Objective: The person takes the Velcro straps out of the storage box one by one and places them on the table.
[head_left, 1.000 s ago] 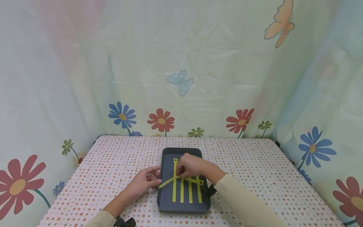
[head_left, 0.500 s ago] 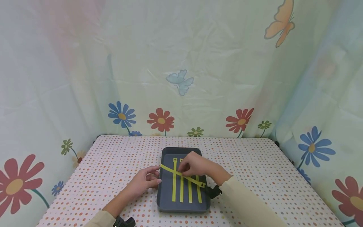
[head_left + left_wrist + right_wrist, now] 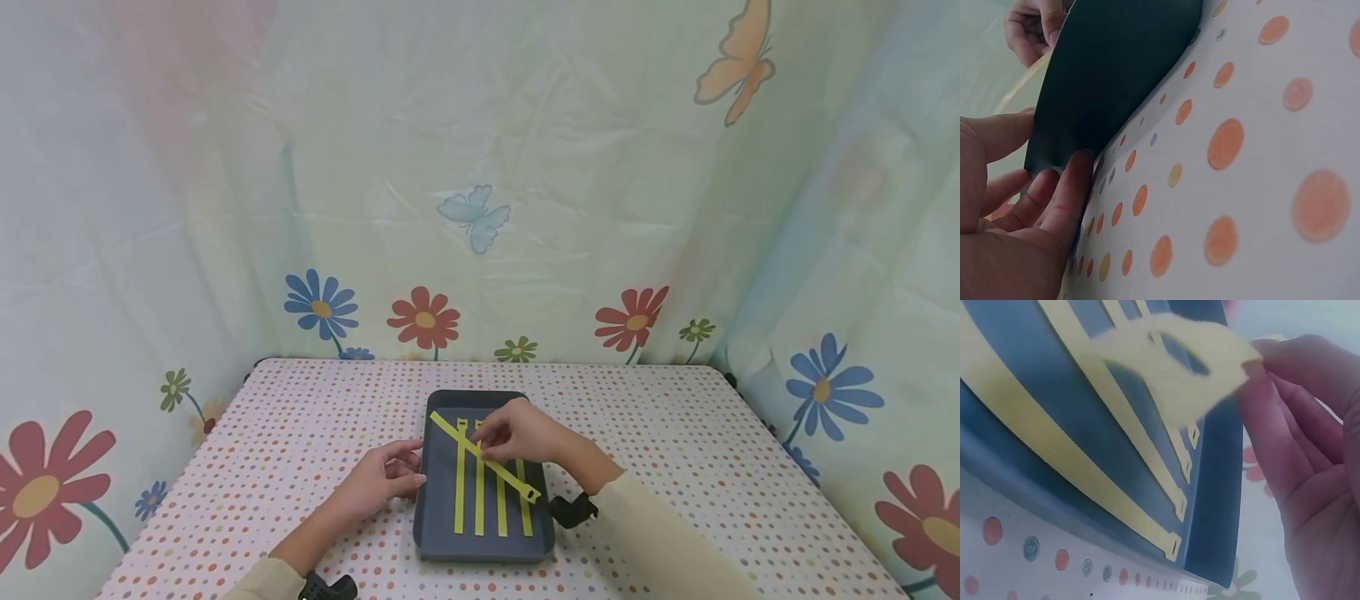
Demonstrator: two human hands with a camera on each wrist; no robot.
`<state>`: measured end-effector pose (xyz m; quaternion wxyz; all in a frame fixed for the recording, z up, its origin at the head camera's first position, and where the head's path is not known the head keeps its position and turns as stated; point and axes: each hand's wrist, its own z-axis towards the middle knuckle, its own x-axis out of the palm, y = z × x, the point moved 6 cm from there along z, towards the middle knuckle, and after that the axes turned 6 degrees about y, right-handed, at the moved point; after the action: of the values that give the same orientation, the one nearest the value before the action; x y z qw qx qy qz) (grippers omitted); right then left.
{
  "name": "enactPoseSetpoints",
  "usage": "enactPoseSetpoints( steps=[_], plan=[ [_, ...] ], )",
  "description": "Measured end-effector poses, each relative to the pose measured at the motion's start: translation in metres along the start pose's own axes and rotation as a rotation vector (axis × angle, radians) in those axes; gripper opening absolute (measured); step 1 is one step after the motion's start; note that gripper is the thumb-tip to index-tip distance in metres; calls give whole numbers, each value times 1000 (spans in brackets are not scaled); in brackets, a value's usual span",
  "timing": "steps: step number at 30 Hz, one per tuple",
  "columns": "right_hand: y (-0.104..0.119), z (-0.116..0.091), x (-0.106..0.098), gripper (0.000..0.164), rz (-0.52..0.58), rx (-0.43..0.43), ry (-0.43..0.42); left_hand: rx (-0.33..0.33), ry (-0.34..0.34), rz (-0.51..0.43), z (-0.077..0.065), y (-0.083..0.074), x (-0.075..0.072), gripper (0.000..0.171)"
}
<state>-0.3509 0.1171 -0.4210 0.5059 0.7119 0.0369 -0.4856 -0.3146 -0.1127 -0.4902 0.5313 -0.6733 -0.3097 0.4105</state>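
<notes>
A dark grey tray [image 3: 484, 552] lies on the table with several yellow hook-and-loop cable ties [image 3: 459, 496] side by side lengthwise in it. Above them, my right hand [image 3: 525, 432] pinches another yellow cable tie [image 3: 517, 482] near its middle in the head view. This tie slants across the others, its slotted end toward the near right and its plain end toward the far left. In the right wrist view the slotted head [image 3: 1175, 369] looms large and blurred. My left hand [image 3: 381, 482] touches the tray's left side with its thumb and fingertips, the fingers loosely bent.
The tray stands on a table cover [image 3: 337, 408] with coloured dots. A curtain [image 3: 570, 167] printed with flowers and butterflies hangs behind and at both sides. A black wrist strap [image 3: 573, 510] sits on the right wrist, and another [image 3: 328, 587] on the left.
The held cable tie has turned clockwise, its plain end moving from the near left to the far left. My right hand has shifted slightly right. The left hand stays against the tray.
</notes>
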Motion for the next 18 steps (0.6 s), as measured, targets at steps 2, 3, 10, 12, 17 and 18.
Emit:
enactPoseSetpoints(
  steps=[2, 3, 10, 12, 17, 18],
  plan=[
    [0, -2, -1, 20, 23, 0, -16, -2, 0, -2, 0, 1, 0, 64],
    [0, -2, -1, 20, 30, 1, -24, -2, 1, -1, 1, 1, 0, 64],
    [-2, -8, -3, 27, 96, 10, -84, -9, 1, 4, 2, 3, 0, 64],
    [-3, -10, -3, 28, 116, 20, -101, -9, 2, 6, 2, 3, 0, 64],
    [-6, -14, -2, 32, 203, 35, -127, -12, 6, 7, 2, 2, -1, 64],
    [-7, -15, -2, 33, 222, 37, -130, -13, 6, 8, 2, 2, -1, 64]
  ],
)
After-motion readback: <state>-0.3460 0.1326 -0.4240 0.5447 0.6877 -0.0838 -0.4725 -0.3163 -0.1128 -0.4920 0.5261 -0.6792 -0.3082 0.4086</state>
